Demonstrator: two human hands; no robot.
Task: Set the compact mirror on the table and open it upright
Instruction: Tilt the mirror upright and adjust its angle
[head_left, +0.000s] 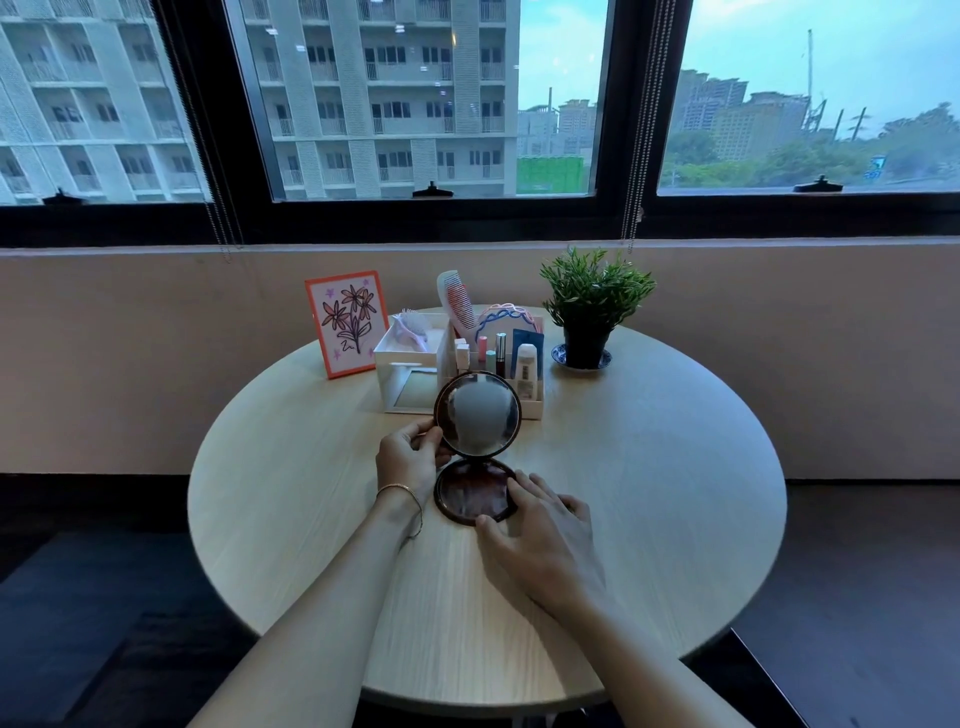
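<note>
Two bare forearms reach forward from the bottom edge over a round, pale wood-grain table (649, 467). Nearest, the right hand (540, 535) lies palm down with its fingers spread, fingertips pressing the right and near rim of the base of a round, dark brown compact mirror (475, 452). The base lies flat on the table near its middle. The lid stands nearly upright from the hinge at the far side of the base, its glass facing the viewer. The left hand (410, 457), a thin bracelet at its wrist, pinches the lid's left edge between thumb and fingertips.

The opening step looks almost finished. The next move likely calls for easing both hands away gently, checking that the lid holds its angle without tipping.

Just behind the mirror stands a white plastic organiser (410, 382) holding cosmetics and a pink comb. Further back are an orange-framed flower drawing (347, 323) to the left and a small green potted plant (592, 306) to the right, below a wide dark-framed window.
</note>
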